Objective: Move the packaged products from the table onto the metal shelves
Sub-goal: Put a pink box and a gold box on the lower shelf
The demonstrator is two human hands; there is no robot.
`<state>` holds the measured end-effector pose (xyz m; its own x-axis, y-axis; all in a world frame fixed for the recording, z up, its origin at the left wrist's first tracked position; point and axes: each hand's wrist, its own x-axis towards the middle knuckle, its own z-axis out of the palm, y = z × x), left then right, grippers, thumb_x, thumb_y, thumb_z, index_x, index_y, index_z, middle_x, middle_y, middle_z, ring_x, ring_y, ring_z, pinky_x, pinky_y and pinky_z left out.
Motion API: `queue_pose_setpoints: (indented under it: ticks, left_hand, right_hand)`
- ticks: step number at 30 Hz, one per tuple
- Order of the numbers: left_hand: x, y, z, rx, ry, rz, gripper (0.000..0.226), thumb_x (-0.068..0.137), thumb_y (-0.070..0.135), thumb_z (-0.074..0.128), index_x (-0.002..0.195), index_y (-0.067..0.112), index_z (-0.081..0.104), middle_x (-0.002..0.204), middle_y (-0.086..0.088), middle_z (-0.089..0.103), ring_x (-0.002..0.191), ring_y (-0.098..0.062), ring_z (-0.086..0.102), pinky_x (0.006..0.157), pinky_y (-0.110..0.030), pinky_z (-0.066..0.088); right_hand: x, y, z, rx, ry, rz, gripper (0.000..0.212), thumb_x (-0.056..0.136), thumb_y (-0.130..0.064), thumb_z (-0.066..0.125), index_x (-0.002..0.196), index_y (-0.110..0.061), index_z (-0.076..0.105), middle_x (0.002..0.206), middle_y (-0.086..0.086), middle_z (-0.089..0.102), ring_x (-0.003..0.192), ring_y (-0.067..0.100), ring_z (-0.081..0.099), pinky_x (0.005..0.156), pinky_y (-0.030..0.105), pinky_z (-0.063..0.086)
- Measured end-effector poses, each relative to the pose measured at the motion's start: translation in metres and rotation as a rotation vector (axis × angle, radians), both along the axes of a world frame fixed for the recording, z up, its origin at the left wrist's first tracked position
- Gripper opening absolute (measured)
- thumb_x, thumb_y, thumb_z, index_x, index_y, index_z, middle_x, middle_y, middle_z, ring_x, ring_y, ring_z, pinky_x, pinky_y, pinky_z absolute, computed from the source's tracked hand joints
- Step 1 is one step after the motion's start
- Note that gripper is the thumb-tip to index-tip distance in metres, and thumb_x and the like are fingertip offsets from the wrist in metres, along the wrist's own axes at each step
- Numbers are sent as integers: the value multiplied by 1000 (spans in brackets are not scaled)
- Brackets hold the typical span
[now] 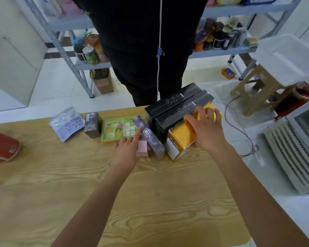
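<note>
Bench (150, 202) nearest, with goods along its far edge; metal shelves (221, 52) stand beyond. Gold box (180, 139) lies with its long axis pointing away, right grip (205, 129) clasped over its top. Left grip (127, 148), fingers straight, sits just left of the small pink box (142, 148).

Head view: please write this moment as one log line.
right hand: grips gold box | left hand: open, beside pink box | place: table

Your wood-grain table (114, 193), left to right: red bag (2, 147) at the left rim, clear pouch (67, 123), small dark box (92, 124), green packet (119, 128), long grey box (149, 138) with pink box (142, 148) just beside it, two black boxes (168, 106), gold box (180, 141) near the right edge.
</note>
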<state>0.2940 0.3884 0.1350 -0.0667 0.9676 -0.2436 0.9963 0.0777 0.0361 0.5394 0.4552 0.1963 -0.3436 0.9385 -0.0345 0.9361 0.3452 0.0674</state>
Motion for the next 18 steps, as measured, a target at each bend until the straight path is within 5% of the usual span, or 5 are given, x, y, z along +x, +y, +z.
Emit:
queue_pose_setpoints:
  ticks: [4, 8, 13, 18]
  left_hand:
    - [8, -21, 1, -46, -17, 63, 98, 85, 5, 54, 151, 31, -13, 136, 4, 49, 126, -24, 39, 99, -40, 35]
    - [27, -43, 5, -101, -28, 118, 90, 87, 7, 54, 153, 29, -3, 134, 2, 50, 128, -26, 37, 102, -44, 33]
    - [49, -77, 4, -122, 17, 151, 56, 88, 15, 55, 140, 27, 37, 134, 3, 50, 128, -24, 37, 98, -40, 32]
    - [60, -109, 0, -102, 9, 238, 58, 89, 14, 51, 142, 28, 35, 136, 2, 49, 129, -24, 37, 100, -39, 33]
  right_hand:
    - [18, -14, -3, -52, 5, 97, 96, 56, -41, 86, 138, -26, 39, 145, 4, 35, 143, 30, 14, 114, 56, -4]
    - [27, -36, 2, -80, 22, 145, 95, 57, -59, 78, 137, -29, 37, 139, -2, 42, 134, 26, 29, 113, 48, 11]
    - [29, -61, 9, -171, 8, 222, 92, 59, -70, 71, 134, -31, 36, 132, -3, 45, 126, 23, 36, 104, 40, 26]
    - [26, -82, 12, -259, 93, 323, 96, 62, -77, 64, 140, -30, 33, 142, -5, 41, 132, 20, 33, 108, 39, 26]
